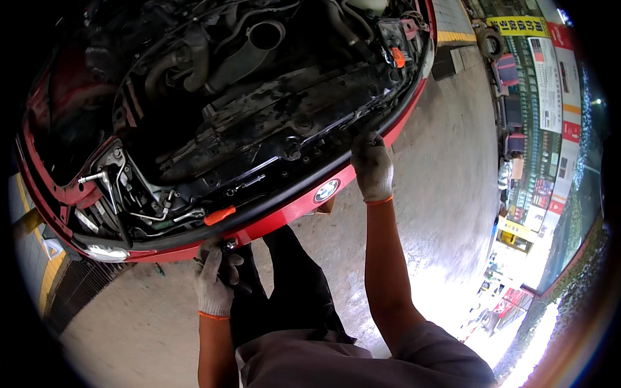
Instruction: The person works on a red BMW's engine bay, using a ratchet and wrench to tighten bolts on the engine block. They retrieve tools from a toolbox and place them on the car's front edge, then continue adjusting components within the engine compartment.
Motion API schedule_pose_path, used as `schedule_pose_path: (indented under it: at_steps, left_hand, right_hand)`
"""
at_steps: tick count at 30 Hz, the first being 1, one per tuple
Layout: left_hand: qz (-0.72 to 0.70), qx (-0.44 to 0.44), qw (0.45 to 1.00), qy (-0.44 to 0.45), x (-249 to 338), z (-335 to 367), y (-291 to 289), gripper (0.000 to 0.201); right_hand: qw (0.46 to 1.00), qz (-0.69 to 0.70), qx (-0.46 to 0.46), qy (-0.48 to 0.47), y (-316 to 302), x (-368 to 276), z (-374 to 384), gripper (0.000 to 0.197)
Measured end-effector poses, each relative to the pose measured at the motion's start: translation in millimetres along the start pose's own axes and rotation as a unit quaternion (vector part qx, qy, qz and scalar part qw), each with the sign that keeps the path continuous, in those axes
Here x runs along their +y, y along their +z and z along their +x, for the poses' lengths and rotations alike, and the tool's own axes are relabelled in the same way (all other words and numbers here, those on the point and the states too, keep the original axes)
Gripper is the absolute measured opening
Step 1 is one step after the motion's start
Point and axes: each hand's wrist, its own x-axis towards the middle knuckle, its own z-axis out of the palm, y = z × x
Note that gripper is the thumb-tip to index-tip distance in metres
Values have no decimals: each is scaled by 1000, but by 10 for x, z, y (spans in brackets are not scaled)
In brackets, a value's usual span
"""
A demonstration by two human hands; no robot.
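My left hand, in a pale work glove with dark fingers, is just in front of the red front edge of an open car. Its fingers are curled, and a small shiny metal piece shows at the fingertips. Farther right, my right hand, gloved alike, reaches onto the black rubber seal along that edge. Its fingertips are lost in shadow. An orange-handled tool lies just beyond my left hand. A slim metal rod rests on the dark front panel.
Behind the panel lies the engine bay with a round black duct. A chrome ratchet sits by the left headlight. Another orange piece is at the right corner. Stocked shelves line the right side beyond the concrete floor.
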Motion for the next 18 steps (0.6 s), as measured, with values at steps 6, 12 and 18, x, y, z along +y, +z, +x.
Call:
schedule_pose_path:
  at_steps: [6, 12, 18]
  left_hand:
    - [11, -33, 999, -23, 23, 80, 183, 33]
    - [28, -54, 997, -42, 18, 151, 307, 29]
    - [60, -5, 996, -66, -64, 200, 413, 28]
  right_hand:
    - [884, -445, -44, -136, -27, -59, 230, 26]
    - [550, -826, -68, -107, 181, 55, 345, 33]
    - [515, -838, -93, -151, 140, 117, 503, 29]
